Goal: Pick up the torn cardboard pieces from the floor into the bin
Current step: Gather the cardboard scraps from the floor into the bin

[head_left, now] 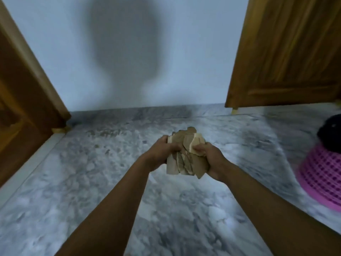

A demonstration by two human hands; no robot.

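Marble floor (pixel 92 182), both hands gripping torn cardboard pieces (pixel 186 156), pink bin (pixel 321 174) right

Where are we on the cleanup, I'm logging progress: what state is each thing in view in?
torn cardboard pieces: bunched in one bundle, held off the floor between both hands.
left hand: grips the bundle's left side.
right hand: grips its right side.
pink bin: on the floor at right, apart from the bundle, something black at its top.
wooden door: appears swung open.
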